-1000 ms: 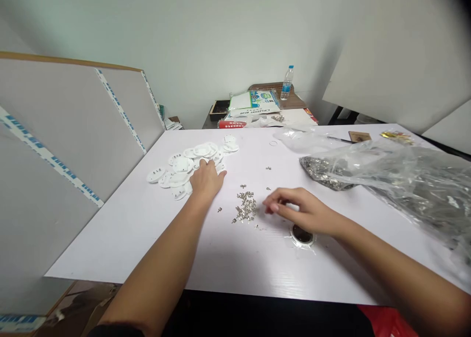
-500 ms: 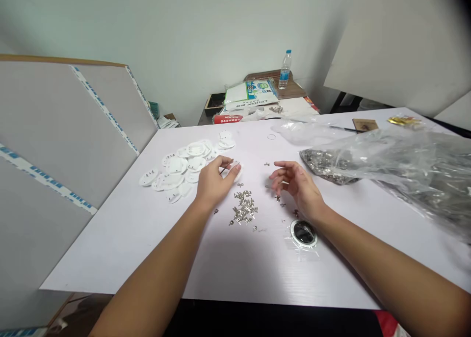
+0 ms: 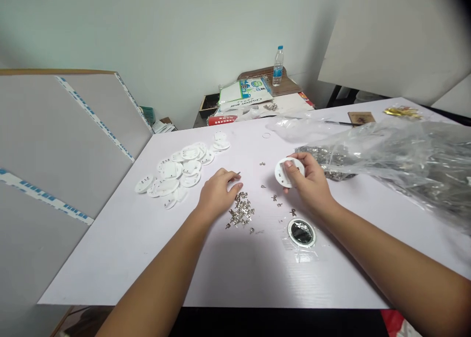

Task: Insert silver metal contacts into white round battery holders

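My right hand (image 3: 312,177) holds a round white plastic disc (image 3: 283,177) with small metal parts on its face, the thumb pressed on top. Just behind the pile of small metal clips (image 3: 242,210), my left hand (image 3: 219,192) is low over the table with its fingers curled. A small dark tip shows at its index finger; what it belongs to is hidden. A few loose metal clips (image 3: 274,198) lie between the hands. Many similar white discs (image 3: 169,170) are heaped to the left.
A round black piece with a white rim (image 3: 301,232) lies on clear film near my right forearm. Plastic bags (image 3: 386,150) with metal parts cover the right side. At the back stand a water bottle (image 3: 278,67) and papers. A grey panel (image 3: 73,131) borders the left.
The white disc has passed from my left hand to my right, which has closed on it. My left hand has moved down towards the clip pile.
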The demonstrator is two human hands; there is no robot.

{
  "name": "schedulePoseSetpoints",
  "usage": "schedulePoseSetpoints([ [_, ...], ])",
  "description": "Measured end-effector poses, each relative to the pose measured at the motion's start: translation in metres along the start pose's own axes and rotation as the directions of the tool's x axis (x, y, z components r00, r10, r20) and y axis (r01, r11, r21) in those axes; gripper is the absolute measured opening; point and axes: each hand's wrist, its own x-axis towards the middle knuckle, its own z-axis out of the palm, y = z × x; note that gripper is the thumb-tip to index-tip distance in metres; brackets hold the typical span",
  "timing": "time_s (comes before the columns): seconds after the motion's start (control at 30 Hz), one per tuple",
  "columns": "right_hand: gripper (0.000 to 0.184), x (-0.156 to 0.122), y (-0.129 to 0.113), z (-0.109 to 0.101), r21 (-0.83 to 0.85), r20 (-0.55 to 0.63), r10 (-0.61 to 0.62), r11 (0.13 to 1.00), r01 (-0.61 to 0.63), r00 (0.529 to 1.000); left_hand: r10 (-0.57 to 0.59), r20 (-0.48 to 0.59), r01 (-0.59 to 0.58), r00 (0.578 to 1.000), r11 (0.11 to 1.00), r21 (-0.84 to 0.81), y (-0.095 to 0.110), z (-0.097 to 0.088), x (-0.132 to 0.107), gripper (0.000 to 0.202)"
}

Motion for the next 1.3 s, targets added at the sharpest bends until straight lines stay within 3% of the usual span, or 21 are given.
schedulePoseSetpoints([
  [0.17,0.030,0.007,0.008,-0.005,0.005,-0.005,0.025,1.000,-0.025,1.000,-0.037,0.074,0.026,0.997,0.990,0.139,-0.014,0.001,0.006,0.010],
  [0.37,0.022,0.003,0.007,-0.003,0.012,0.051,0.034,0.999,-0.035,0.998,-0.019,0.094,0.005,0.995,0.988,0.153,-0.012,0.001,0.005,0.015],
  [0.57,0.019,0.011,0.015,-0.004,0.002,0.014,0.007,1.000,-0.007,1.000,0.003,-0.039,-0.001,0.999,0.999,0.042,-0.005,0.002,0.009,0.020],
  [0.8,0.036,0.021,0.030,-0.007,0.003,-0.092,-0.038,0.999,0.039,0.995,0.084,0.077,-0.089,0.993,0.994,0.062,0.023,0.037,0.071,0.030],
  [0.97,0.036,0.023,0.030,-0.009,0.041,-0.098,-0.014,0.999,0.018,0.995,0.100,0.070,-0.104,0.993,0.993,0.054,0.035,0.058,0.101,0.004],
  [1.1,0.034,0.022,0.026,-0.009,0.054,-0.088,-0.001,0.999,0.005,0.996,0.133,0.009,-0.133,0.991,0.991,0.005,0.039,0.043,0.090,0.004],
  [1.23,0.030,0.018,0.020,-0.006,0.064,-0.005,-0.006,0.998,0.007,1.000,0.149,-0.099,-0.162,0.984,0.976,-0.146,0.041,0.008,0.055,0.008],
  [1.3,0.031,0.014,0.017,-0.005,0.081,0.038,-0.017,0.997,0.014,0.999,0.102,-0.082,-0.121,0.991,0.957,-0.263,0.040,-0.004,0.034,0.008],
])
